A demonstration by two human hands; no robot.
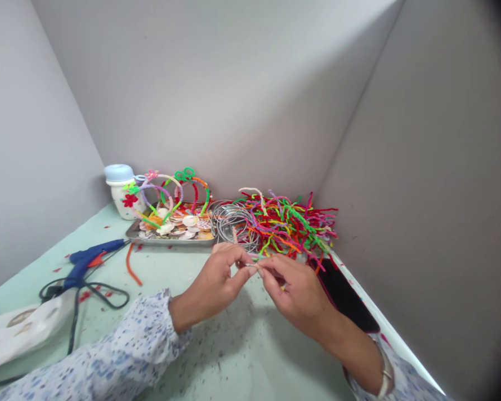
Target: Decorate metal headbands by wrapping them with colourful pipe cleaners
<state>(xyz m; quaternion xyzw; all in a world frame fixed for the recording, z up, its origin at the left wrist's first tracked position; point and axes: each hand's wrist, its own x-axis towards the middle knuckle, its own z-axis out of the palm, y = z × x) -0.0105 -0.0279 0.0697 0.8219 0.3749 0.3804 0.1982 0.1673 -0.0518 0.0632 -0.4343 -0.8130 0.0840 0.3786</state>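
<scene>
A person's left hand (212,287) and right hand (300,292) meet fingertip to fingertip above a pale green bench (234,334), both pinching a small, pale slender piece (255,267) whose details are too small to make out. The piece sits between the two hands, just in front of a pile of loose coils of silvery wire (234,220) and a heap of fuzzy, multicolored pipe cleaners (292,223) in red, green, orange, purple and yellow. The sleeves are white with a blue speckled print, and a bracelet (386,376) circles the right wrist. Beside the wire, a metal tray (179,242) holds seashells (187,223), with headbands (182,195) wrapped in bright fuzzy stems standing up over it. A white jar (127,197) with a light blue lid and a red flower on its front stands at the tray's far left corner. Nearer, on the left, lie a blue glue gun (81,264) with an orange trigger and a dark cord, a curved orange stem (131,264) and a white plastic bag (37,328). A black, flat object (344,292) lies beyond the right forearm, along the bench's right edge.
</scene>
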